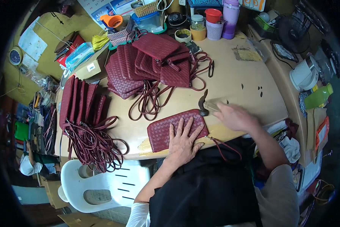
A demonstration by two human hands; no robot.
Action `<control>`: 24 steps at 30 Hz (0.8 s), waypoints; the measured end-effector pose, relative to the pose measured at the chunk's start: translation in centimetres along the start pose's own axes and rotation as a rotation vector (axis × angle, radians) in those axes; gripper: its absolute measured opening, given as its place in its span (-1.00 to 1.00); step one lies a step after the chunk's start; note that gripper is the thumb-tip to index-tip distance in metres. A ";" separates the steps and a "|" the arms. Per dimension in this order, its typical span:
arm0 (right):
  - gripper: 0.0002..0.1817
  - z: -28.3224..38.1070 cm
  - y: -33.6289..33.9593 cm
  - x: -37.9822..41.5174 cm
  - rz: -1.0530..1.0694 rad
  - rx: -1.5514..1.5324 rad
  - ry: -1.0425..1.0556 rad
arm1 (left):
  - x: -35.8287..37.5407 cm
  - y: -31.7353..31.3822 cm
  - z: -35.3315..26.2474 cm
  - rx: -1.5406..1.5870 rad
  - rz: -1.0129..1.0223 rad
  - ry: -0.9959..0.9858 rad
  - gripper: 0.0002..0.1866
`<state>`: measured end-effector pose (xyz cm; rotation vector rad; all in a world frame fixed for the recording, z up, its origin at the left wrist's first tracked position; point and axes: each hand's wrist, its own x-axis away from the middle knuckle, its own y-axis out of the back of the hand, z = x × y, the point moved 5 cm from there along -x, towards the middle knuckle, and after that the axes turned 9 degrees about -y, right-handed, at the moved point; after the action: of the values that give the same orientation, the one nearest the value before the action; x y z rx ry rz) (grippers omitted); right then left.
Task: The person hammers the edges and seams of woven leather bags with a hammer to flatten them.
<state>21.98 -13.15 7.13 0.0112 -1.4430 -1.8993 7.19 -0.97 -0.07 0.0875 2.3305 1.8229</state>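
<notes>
A dark red woven wristlet pouch [159, 133] lies flat at the table's near edge, its wrist strap [227, 148] trailing off to the right. My left hand [183, 140] presses on it with the fingers spread. My right hand [234, 116], smeared by motion, is closed round the light handle of a hammer [203, 106]. The dark hammer head is at the pouch's upper right corner, overlapping it in this view. Beyond the pouch lies a heap of similar red pouches [154, 47] with looped straps. More pouches [77, 98] stand in a row at the left, their straps hanging over the edge.
Tape rolls [183, 36], jars, a purple tumbler [230, 19] and baskets line the table's back. A white plastic chair [101, 185] stands at the near left. On the right are a fan [293, 32] and a green bottle [318, 95]. Another person [28, 164] is at far left.
</notes>
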 end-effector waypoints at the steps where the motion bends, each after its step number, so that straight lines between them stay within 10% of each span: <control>1: -0.62 -0.1 -0.1 -0.1 0.002 -0.003 -0.002 | 0.1 0.0 0.0 -0.016 0.010 -0.002 -0.33; 3: -0.63 0.0 0.7 -0.2 -0.274 -0.123 0.146 | 0.0 0.1 0.0 -0.033 0.021 -0.012 -0.33; 8: -0.66 -1.3 -2.5 -1.7 -0.146 -0.080 0.126 | 1.5 1.2 1.5 0.138 0.067 -0.026 -0.23; 15: -0.50 -8.4 -2.9 -5.0 -0.692 0.137 -0.136 | 10.6 5.6 9.1 0.115 -0.244 0.703 -0.25; 21: -0.11 1.3 -5.7 0.6 -0.484 0.048 0.407 | 9.9 4.1 7.1 0.184 -0.277 0.647 -0.36; 24: 0.01 6.4 -9.7 2.3 -0.275 0.237 0.594 | 7.5 4.8 5.9 0.990 -0.363 0.523 -0.44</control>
<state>12.34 -8.15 2.31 0.8509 -1.2742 -1.7086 0.57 7.03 2.39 -0.6997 3.0870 0.4342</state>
